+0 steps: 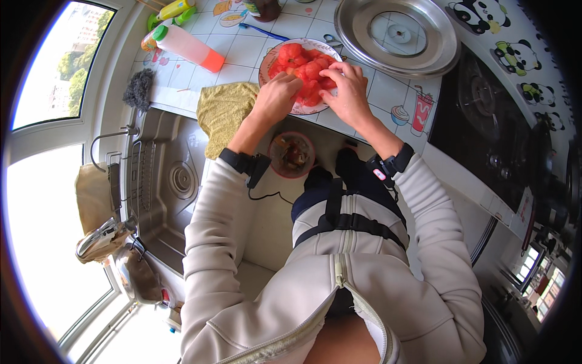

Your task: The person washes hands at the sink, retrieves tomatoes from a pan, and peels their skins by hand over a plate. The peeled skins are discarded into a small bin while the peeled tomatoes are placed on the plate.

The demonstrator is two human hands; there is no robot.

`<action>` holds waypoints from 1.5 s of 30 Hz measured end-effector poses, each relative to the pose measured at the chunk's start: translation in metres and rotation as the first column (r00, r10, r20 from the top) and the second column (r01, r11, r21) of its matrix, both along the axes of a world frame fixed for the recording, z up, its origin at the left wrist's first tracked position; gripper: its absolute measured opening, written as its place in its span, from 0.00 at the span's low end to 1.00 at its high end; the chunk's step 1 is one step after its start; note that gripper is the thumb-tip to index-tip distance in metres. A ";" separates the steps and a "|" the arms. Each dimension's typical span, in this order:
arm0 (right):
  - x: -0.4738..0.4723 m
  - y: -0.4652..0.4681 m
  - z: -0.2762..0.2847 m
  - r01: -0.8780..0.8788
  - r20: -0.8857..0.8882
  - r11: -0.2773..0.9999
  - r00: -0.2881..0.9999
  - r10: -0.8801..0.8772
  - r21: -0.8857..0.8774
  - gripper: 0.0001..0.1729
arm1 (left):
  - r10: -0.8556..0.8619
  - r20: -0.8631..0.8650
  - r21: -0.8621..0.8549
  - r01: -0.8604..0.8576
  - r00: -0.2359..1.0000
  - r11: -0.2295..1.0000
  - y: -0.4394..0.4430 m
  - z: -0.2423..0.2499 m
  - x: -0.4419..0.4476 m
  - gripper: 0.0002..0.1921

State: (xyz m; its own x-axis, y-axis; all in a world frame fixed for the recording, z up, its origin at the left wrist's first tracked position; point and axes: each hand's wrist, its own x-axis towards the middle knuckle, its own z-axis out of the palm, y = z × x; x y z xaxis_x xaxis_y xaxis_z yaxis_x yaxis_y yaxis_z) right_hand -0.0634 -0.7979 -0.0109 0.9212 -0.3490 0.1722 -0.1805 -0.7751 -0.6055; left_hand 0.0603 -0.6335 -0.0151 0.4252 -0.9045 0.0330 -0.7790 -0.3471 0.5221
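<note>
A pink-patterned plate [264, 68] sits near the counter's front edge, heaped with red, wet-looking peeled tomatoes [293, 54]. My left hand [278, 96] is over the plate's left front, fingers bunched against the thumb beside the tomatoes; what lies between the fingertips is hidden. From the right, my right hand [348, 93] reaches over the rim. Its thumb and fingertips rest around a tomato [326, 83] at the right of the heap. Each wrist wears a black strap with a small device.
A yellow cloth [227, 111] drapes over the counter edge by the steel sink [166, 182]. Behind lie a squeeze bottle [188, 48], a blue toothbrush [263, 32] and scissors [332, 40]. Right are a steel lid [436, 45] and a black cooktop [477, 127]. A scrap bin [291, 154] stands below.
</note>
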 end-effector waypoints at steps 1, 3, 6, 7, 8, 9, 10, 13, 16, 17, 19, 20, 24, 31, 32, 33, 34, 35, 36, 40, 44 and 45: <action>0.001 0.001 0.000 -0.007 -0.005 1.000 1.000 0.007 0.007 0.24 | 0.000 0.037 0.008 -0.001 0.999 1.000 0.002 0.001 -0.001 0.18; 0.002 0.002 -0.001 -0.023 -0.017 0.999 1.000 0.024 0.026 0.26 | 0.066 -0.040 -0.039 -0.068 0.997 0.997 0.007 0.002 -0.002 0.19; 0.004 0.004 -0.003 -0.045 -0.026 0.999 0.999 0.045 0.016 0.27 | 0.197 -0.150 -0.010 -0.201 0.969 0.980 0.007 -0.002 0.000 0.22; 0.004 0.004 -0.004 -0.059 -0.031 0.998 0.998 0.060 0.016 0.28 | 0.249 -0.187 0.025 -0.249 0.950 0.968 0.005 -0.004 0.000 0.24; 0.005 0.005 -0.004 -0.075 -0.035 0.997 0.996 0.076 0.015 0.28 | 0.224 -0.173 0.019 -0.224 0.959 0.974 0.003 -0.006 -0.001 0.23; 0.005 0.005 -0.005 -0.087 -0.050 0.996 0.995 0.087 0.013 0.28 | 0.199 -0.159 0.013 -0.199 0.967 0.980 -0.001 -0.009 -0.003 0.23; 0.006 0.006 -0.005 -0.092 -0.049 0.996 0.995 0.092 0.010 0.28 | 0.172 -0.150 0.012 -0.173 0.974 0.985 -0.004 -0.011 -0.004 0.22; 0.006 0.007 -0.006 -0.092 -0.070 0.996 0.993 0.092 0.002 0.29 | 0.232 -0.135 0.101 -0.219 0.963 0.970 -0.013 -0.016 -0.009 0.23; 0.004 0.005 -0.006 -0.088 -0.070 0.996 0.994 0.088 -0.001 0.29 | 0.265 -0.174 0.163 -0.238 0.948 0.957 -0.015 -0.016 -0.010 0.22; 0.003 0.004 -0.006 -0.086 -0.070 0.996 0.994 0.086 0.001 0.29 | 0.269 -0.185 0.167 -0.240 0.945 0.956 -0.015 -0.015 -0.009 0.23; 0.002 0.003 -0.007 -0.092 -0.076 0.996 0.993 0.091 -0.006 0.29 | 0.275 -0.206 0.164 -0.244 0.939 0.956 -0.012 -0.011 -0.008 0.24; 0.002 0.002 -0.007 -0.100 -0.081 0.995 0.992 0.098 -0.015 0.30 | 0.268 -0.212 0.139 -0.243 0.940 0.960 -0.011 -0.010 -0.007 0.24; 0.003 0.005 -0.011 -0.117 -0.090 0.992 0.990 0.112 -0.051 0.28 | 0.291 -0.281 0.083 -0.278 0.915 0.957 -0.009 -0.008 -0.007 0.23; 0.008 0.014 -0.016 -0.110 -0.083 0.985 0.992 0.100 -0.131 0.16 | 0.363 -0.443 0.079 -0.368 0.820 0.927 -0.018 -0.022 -0.009 0.25; 0.009 0.014 -0.016 -0.114 -0.079 0.983 0.992 0.103 -0.143 0.16 | 0.372 -0.452 0.096 -0.370 0.811 0.924 -0.020 -0.025 -0.008 0.24; 0.009 0.014 -0.016 -0.115 -0.074 0.981 0.992 0.105 -0.155 0.15 | 0.379 -0.470 0.121 -0.368 0.797 0.922 -0.022 -0.026 -0.007 0.23; 0.009 0.013 -0.016 -0.122 -0.068 0.981 0.991 0.113 -0.153 0.15 | 0.385 -0.487 0.144 -0.362 0.784 0.921 -0.023 -0.027 -0.006 0.22; 0.009 0.013 -0.016 -0.129 -0.062 0.980 0.991 0.121 -0.149 0.15 | 0.390 -0.516 0.169 -0.356 0.763 0.919 -0.024 -0.027 -0.005 0.20; 0.009 0.013 -0.015 -0.138 -0.054 0.980 0.990 0.132 -0.145 0.15 | 0.397 -0.541 0.194 -0.349 0.741 0.917 -0.023 -0.027 -0.004 0.17; 0.009 0.013 -0.014 -0.172 -0.078 0.973 0.984 0.161 -0.152 0.15 | 0.421 -0.617 0.259 -0.334 0.664 0.906 -0.020 -0.023 -0.003 0.14; 0.011 0.016 -0.014 -0.179 -0.076 0.969 0.983 0.168 -0.172 0.16 | 0.470 -0.583 0.280 -0.379 0.663 0.882 -0.019 -0.021 -0.004 0.15; 0.012 0.016 -0.014 -0.179 -0.073 0.968 0.983 0.168 -0.177 0.17 | 0.483 -0.555 0.277 -0.398 0.677 0.875 -0.019 -0.021 -0.004 0.16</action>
State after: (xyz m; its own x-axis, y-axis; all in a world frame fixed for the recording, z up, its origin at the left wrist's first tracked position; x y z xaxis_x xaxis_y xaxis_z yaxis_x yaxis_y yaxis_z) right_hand -0.0519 -0.7815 -0.0246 0.9749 -0.1507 0.1637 -0.0636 -0.8938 -0.4440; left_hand 0.0560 -0.6526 -0.0356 0.6680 -0.5849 -0.4602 -0.0666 -0.6629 0.7458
